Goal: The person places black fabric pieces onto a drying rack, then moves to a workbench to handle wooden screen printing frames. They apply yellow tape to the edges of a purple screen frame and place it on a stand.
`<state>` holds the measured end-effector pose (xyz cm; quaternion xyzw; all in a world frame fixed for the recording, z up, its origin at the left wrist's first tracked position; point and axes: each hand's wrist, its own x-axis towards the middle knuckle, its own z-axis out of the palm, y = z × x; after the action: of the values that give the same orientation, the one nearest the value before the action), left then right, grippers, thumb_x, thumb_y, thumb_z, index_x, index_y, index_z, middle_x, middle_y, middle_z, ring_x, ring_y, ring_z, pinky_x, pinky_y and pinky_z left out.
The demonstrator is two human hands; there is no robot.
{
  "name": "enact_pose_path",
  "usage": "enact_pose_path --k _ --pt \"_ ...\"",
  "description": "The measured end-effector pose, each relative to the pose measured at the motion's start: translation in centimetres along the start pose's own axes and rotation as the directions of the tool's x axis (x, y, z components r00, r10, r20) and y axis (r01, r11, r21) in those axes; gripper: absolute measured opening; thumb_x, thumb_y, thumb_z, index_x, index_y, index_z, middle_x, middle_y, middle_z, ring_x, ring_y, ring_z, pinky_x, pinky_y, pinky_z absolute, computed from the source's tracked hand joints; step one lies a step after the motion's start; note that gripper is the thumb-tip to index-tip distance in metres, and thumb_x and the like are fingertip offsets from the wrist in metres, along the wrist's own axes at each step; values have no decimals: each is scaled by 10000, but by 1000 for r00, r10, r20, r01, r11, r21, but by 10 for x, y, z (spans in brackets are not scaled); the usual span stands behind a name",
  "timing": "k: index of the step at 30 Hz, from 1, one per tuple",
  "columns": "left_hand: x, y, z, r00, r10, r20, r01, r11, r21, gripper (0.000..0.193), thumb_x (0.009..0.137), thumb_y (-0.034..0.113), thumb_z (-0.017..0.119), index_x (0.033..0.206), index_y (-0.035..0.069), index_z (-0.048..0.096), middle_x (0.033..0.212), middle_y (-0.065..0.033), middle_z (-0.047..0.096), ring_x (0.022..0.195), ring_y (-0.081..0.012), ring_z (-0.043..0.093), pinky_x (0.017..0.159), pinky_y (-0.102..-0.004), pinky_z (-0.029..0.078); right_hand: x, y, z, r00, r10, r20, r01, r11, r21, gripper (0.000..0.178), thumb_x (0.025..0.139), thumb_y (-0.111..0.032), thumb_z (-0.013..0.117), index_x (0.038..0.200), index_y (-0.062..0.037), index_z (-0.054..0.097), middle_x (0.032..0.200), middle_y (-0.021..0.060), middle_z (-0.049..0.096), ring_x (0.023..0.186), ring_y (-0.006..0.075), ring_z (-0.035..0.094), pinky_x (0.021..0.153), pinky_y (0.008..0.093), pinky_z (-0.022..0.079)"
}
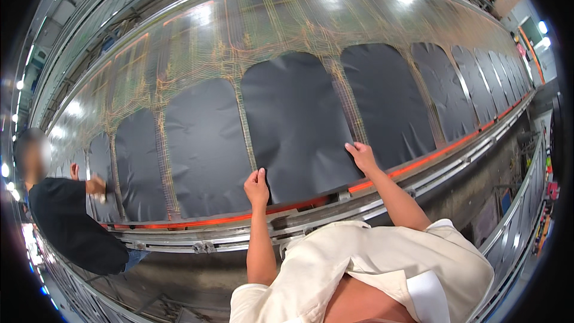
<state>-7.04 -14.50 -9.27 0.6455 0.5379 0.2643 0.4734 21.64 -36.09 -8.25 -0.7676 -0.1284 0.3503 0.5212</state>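
A black sheet (296, 125), arch-topped and flat on the long glossy bench (281, 18), is held at its near edge. Its long axis runs from the near red-lined edge (197, 222) toward the far edge, rounded end pointing away. The left hand (257, 188) pinches the near-left corner, fingers closed on it; the right hand (362, 157) presses the near-right corner, fingers narrow. Matching black sheets (203, 146) lie alongside in a row. A co-worker's hand (94, 185) rests at the bench's left end.

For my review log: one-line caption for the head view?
Both hands, left hand and right hand, press a black sheet onto a long table.
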Motion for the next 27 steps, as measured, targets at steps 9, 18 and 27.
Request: enact_pose_path --k 9,18,27 --pt "0 10 -6 992 -91 86 78 987 143 403 972 332 633 824 -42 620 614 -20 483 616 -112 404 570 -314 373 11 10 3 993 44 -108 -72 958 -278 597 897 -411 705 1198 98 624 1061 194 696 967 204 653 826 331 511" --pt "-11 -8 -5 999 -43 1 43 994 98 407 965 350 650 895 -50 679 623 -24 557 602 -101 450 572 -319 405 -2 18 -5 988 150 -23 -151 986 -71 554 870 -356 760 1132 113 626 969 145 665 890 166 616 755 300 489" --pt "-16 -1 0 986 146 -76 -122 958 260 366 983 328 611 883 -20 664 678 -174 589 586 -299 483 607 -400 436 1 32 -4 999 34 -36 -34 999 5 319 884 -271 760 782 7 640 663 -46 519 626 52 413 538 288 357"
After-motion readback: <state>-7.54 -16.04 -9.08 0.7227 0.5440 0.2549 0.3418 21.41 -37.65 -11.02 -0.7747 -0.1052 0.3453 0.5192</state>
